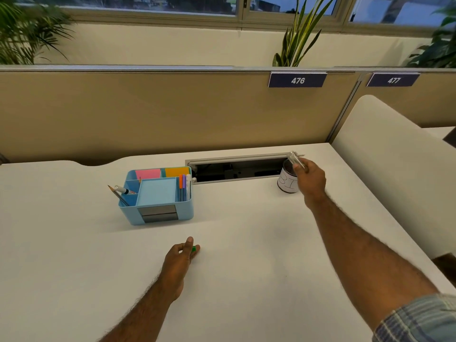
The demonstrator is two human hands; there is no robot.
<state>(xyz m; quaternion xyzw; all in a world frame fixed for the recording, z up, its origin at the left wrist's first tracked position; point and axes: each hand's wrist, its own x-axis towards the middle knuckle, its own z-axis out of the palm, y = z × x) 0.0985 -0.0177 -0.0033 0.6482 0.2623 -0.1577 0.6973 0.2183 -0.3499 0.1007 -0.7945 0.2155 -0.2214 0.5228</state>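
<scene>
my right hand point(311, 180) grips a clear pen point(297, 161) just above the tin point(286, 185).
my left hand point(180, 260) pinches a small green piece point(194, 248) low over the white desk point(246, 243), near the blue organiser point(158, 213); the tin stands by the cable slot point(237, 170), far right.

- soft, even indoor light, moderately bright; the white bench point(246, 255) reads pale and slightly warm, with no hard glare.
- the windows point(172, 3) along the far edge look bluish and dimmer than the room.
- shadows are faint and diffuse: a soft one at the near foot of the blue organizer point(158, 215), another just beside the left hand point(180, 257).
- the right hand point(309, 181) and the clear tube point(297, 161) it grips are smeared by motion blur.
- the left hand and the green piece point(194, 248) it pinches are sharper.
- the plant point(24, 33) at far left is soft.
- wide-angle distortion bows the partition point(148, 107) and the bench edges toward the corners.
</scene>
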